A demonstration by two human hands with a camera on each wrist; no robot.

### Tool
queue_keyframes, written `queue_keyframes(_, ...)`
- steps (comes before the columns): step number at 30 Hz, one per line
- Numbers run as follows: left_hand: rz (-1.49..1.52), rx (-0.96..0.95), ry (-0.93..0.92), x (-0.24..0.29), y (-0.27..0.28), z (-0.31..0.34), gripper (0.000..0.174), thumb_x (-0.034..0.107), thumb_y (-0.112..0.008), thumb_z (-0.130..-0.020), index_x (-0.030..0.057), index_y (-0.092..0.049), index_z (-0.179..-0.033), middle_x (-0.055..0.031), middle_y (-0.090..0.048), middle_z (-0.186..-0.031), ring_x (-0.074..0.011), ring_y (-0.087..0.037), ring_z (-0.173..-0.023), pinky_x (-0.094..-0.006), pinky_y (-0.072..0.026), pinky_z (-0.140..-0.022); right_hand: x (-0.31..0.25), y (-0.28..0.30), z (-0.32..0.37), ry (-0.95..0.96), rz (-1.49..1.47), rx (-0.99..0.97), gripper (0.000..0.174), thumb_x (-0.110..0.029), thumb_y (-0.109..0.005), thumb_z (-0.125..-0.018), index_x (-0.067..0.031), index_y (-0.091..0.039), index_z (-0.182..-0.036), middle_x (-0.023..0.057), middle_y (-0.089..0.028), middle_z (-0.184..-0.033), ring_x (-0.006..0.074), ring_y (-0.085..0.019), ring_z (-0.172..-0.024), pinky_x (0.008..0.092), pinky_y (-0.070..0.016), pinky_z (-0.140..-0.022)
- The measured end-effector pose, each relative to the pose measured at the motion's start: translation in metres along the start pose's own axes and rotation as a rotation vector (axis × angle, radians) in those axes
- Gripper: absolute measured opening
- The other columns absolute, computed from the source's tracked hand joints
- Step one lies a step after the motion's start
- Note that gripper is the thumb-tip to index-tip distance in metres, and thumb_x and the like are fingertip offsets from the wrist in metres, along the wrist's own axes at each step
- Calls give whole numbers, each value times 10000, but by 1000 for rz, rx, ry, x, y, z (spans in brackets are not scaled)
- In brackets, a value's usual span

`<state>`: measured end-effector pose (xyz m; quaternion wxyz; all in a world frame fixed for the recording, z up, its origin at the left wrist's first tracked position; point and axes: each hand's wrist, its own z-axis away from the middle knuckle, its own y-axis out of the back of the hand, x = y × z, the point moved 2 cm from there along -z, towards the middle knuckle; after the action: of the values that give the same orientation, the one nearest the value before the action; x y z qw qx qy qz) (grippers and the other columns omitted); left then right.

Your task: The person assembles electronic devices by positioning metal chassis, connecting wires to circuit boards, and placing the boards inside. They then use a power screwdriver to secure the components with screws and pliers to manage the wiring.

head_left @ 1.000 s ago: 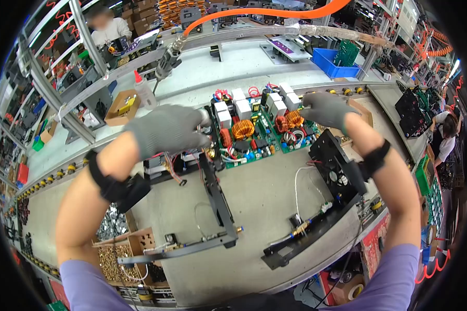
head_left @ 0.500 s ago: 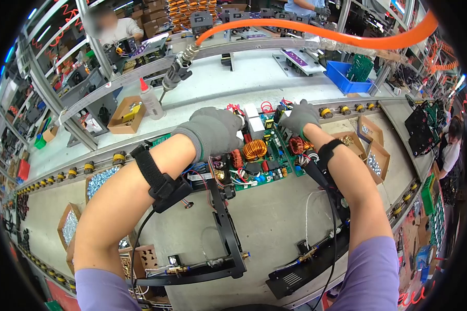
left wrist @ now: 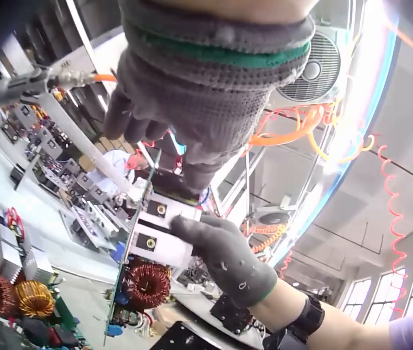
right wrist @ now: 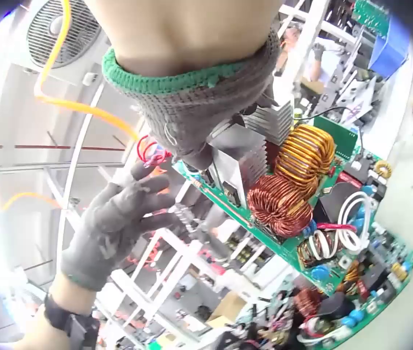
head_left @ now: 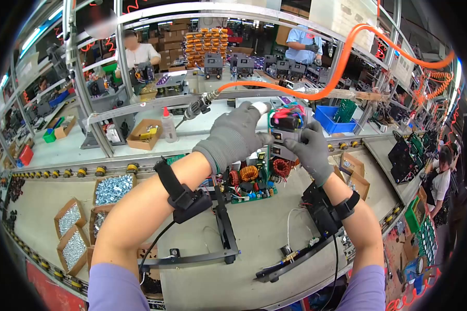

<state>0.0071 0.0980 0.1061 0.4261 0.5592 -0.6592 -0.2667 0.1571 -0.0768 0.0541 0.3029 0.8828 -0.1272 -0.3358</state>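
Observation:
My right hand (head_left: pixel 312 150) grips a green circuit board (right wrist: pixel 265 233) by its silver heat sinks (right wrist: pixel 241 149), and the board stands raised on edge. Copper coils (right wrist: pixel 279 205) and red wires are on it. Close to the board's left side, my left hand (head_left: pixel 236 132) has its fingers spread; the right wrist view shows this hand (right wrist: pixel 115 226) near the red wires, gripping nothing visible. A second board (head_left: pixel 251 194) with an orange coil (head_left: pixel 248 173) lies on the table below my left hand.
Black metal frames (head_left: pixel 225 223) lie on the table (head_left: pixel 254 249). Cardboard trays of screws (head_left: pixel 114 190) stand at the left, more boxes at the right. A screwdriver on an orange hose (head_left: pixel 194 109), a bottle (head_left: pixel 168 127) and a blue bin (head_left: pixel 334 123) are behind.
One of the two boards lying side by side has been lifted and tipped upright in my right hand. My left hand has moved right and away from the other board. The head view has tilted up.

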Motion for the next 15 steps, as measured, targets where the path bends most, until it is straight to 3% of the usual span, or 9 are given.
queue_keyframes(3, 13, 206, -71, 30, 31, 25, 552, 372, -729, -832, 120, -584, -1301, -179, -583, -1205, -341, -613, -1059, -427, -498, -893, -56, 28, 24, 118, -157, 41, 435, -305, -820, -717, 46, -565, -698, 128, -515, -984, 270, -549, -854, 371, -471, -757)
queue_keyframes(5, 50, 270, -100, 45, 59, 46, 404, 305, -748, -841, 87, -673, -1172, -150, -617, -1105, -280, -644, -896, -388, -515, -781, -85, 44, 40, 164, -106, -74, 423, -308, -830, -705, 44, -596, -712, 131, -529, -978, 262, -553, -847, 364, -472, -753)
queue_keyframes(6, 209, 434, -170, 51, 69, 60, 274, 196, -772, -828, 65, -720, -1063, -104, -632, -948, -192, -609, -767, -327, -499, -694, -103, 53, 52, 193, -135, -72, 416, -312, -843, -691, 36, -616, -715, 131, -527, -948, 262, -535, -816, 371, -464, -728)
queue_keyframes(7, 270, 462, -277, 50, 79, 71, 255, 116, -781, -811, 55, -717, -1050, -72, -614, -851, -143, -577, -753, -291, -487, -669, -114, 62, 65, 233, -152, -80, 394, -301, -846, -693, 29, -634, -734, 120, -515, -919, 247, -513, -787, 365, -457, -712)
queue_keyframes(9, 345, 462, -299, 65, 108, 104, 215, 123, -787, -802, 42, -721, -990, -60, -641, -839, -148, -606, -751, -295, -494, -686, -143, 84, 93, 335, -223, -107, 401, -301, -845, -699, 34, -627, -730, 108, -499, -900, 225, -499, -793, 344, -446, -716)
queue_keyframes(10, 56, 530, -389, 78, 127, 125, 224, 117, -777, -813, 24, -705, -1004, -62, -669, -864, -152, -637, -774, -278, -513, -705, -154, 92, 106, 362, -258, -134, 374, -273, -845, -698, 33, -634, -738, 96, -496, -901, 206, -497, -807, 333, -441, -724)
queue_keyframes(12, -106, 543, -450, 93, 147, 168, 251, 33, -749, -819, 34, -673, -1058, -75, -692, -922, -153, -656, -798, -265, -530, -709, -177, 109, 138, 335, -344, -252, 345, -262, -819, -714, 31, -668, -816, 67, -486, -952, 180, -485, -898, 316, -413, -808)
queue_keyframes(13, -244, 808, -588, 110, 160, 183, 276, 54, -819, -647, 44, -706, -899, -128, -623, -754, -290, -630, -613, -346, -507, -547, -190, 118, 153, 288, -394, -336, 359, -277, -793, -731, 31, -696, -887, 51, -477, -1000, 173, -476, -975, 311, -390, -884)
queue_keyframes(15, -382, 764, -636, 101, 163, 220, 263, -7, -736, -801, 50, -667, -1049, -80, -694, -928, -154, -662, -793, -285, -534, -700, -198, 124, 179, 314, -421, -419, 449, -349, -817, -685, 27, -694, -897, 48, -485, -971, 178, -480, -970, 316, -381, -897)
